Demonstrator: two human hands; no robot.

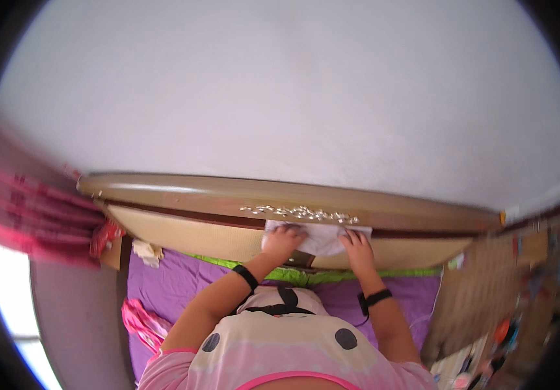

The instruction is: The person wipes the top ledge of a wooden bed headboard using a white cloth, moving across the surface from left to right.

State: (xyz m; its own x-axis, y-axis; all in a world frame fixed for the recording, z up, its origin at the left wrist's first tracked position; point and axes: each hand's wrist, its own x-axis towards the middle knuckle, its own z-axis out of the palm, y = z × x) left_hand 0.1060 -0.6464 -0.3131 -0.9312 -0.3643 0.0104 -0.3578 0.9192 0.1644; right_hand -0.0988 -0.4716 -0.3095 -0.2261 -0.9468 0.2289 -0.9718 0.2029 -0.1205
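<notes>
A white cloth (322, 239) is spread against the upper middle of the bed's headboard (189, 188), just below a row of silvery ornaments (303, 213). My left hand (284, 240) presses on the cloth's left part, fingers bent over it. On its right edge, my right hand (358, 248) holds the cloth with the fingertips near its top. The fabric lies slightly wrinkled between the two hands. What lies under my palms is hidden. Both wrists wear black bands.
A purple sheet (176, 276) covers the bed under me, with green fabric (293, 275) along the headboard's foot. Pink fabric (145, 323) lies at the left. A red-pink curtain (39, 221) hangs by the window. Blurred wooden furniture (475, 292) stands at the right.
</notes>
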